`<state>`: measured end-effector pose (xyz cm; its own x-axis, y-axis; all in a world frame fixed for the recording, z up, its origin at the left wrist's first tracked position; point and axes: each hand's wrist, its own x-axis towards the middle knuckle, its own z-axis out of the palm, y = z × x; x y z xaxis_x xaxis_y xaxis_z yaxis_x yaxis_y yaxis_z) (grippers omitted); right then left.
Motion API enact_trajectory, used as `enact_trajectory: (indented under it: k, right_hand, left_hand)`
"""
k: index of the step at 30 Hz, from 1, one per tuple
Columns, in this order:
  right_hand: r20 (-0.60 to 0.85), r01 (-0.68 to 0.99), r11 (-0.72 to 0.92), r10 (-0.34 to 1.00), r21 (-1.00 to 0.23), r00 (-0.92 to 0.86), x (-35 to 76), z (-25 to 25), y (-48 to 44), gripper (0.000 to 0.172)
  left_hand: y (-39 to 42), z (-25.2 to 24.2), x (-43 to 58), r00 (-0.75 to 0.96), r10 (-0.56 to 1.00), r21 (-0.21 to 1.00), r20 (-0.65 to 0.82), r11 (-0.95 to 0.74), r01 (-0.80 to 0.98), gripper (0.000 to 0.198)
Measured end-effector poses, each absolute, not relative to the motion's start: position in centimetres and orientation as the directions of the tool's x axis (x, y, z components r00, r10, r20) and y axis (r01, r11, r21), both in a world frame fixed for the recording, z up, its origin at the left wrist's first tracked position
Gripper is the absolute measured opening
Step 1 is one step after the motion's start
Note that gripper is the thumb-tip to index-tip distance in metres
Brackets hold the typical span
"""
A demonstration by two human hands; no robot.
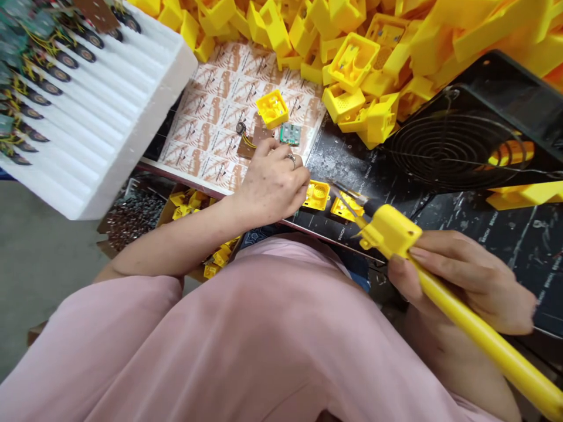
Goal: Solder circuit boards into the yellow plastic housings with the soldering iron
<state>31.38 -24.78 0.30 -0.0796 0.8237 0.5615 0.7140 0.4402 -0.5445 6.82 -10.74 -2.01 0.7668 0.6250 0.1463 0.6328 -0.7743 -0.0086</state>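
Pointing yellow soldering iron point(484, 319) diagonally up-left | right grip point(461, 281) pressed around it | left grip point(272, 187) spread on brown board point(259, 138)

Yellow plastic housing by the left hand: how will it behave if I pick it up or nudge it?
The yellow plastic housing is probably light for its size, since it looks like a hollow, open box. Its flat, square sides suggest it would slide or tip rather than roll. It looks fairly stiff, though its thin walls might crack under a hard squeeze.
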Motion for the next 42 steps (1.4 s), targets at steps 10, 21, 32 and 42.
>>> enact_trajectory:
  k: [10, 21, 32, 42]
  right_hand:
    - [0.606, 0.653, 0.542, 0.78, -0.529, -0.157, 30.0, -0.1, -24.0, 0.03]
    - [0.622, 0.654, 0.57, 0.76, -0.497, -0.19, 30.2, 0.1, -23.5, 0.029]
    - [0.548, 0.698, 0.492, 0.819, -0.52, -0.168, 31.1, 0.5, -24.5, 0.024]
    - [0.615, 0.666, 0.477, 0.788, -0.574, -0.034, 31.2, -1.2, -24.9, 0.034]
  left_hand:
    - [-10.9, -2.2, 6.7, 0.731, 0.671, 0.108, 0.128, -0.742, 0.662, 0.032]
    - [-10.8, -2.7, 6.5, 0.728, 0.656, 0.18, 0.199, -0.755, 0.631, 0.036]
    - [-10.8, -2.3, 7.0, 0.747, 0.646, 0.121, 0.155, -0.763, 0.635, 0.032]
    - [-10.8, -1.9, 7.1, 0.772, 0.627, 0.079, 0.108, -0.779, 0.622, 0.031]
